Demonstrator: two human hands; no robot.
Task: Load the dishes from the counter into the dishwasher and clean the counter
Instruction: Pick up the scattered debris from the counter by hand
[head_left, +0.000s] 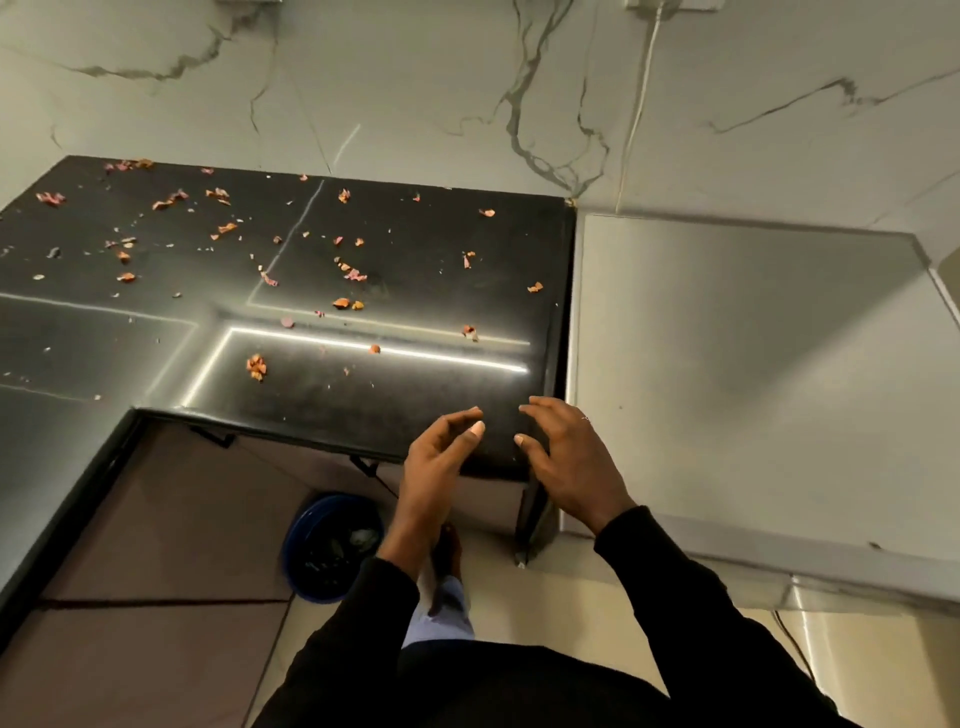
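Black glossy stone counter (415, 384), L-shaped, has no dishes visible on it, so loading looks done & the step in hand is prob. the clean-up. Orange-pink food scraps (256, 367) lie scattered over most of it. They're thickest twd the far left corner & back edge, thinner by the right edge, & the near right corner is almost bare.

Left hand (441, 462) & right hand (566, 457) hover just above that near right corner, close together. Fingers are loosely curled & both hold nothing; no cloth in view. Round blue plastic bin (332, 551) sits on the floor below the counter's near edge, just left of the hands, w/ rubbish in it.

To do it well:
- Get a cloth first.
- Sweep from the back edge & far left corner twd the near edge above the bin, one palm cupped under the edge to catch bits.
- Keep scraps off the pale grey flat appliance top (727, 364) that meets the counter's right edge.
- Fine crumbs will prob. smear, so do a 2nd damp pass.
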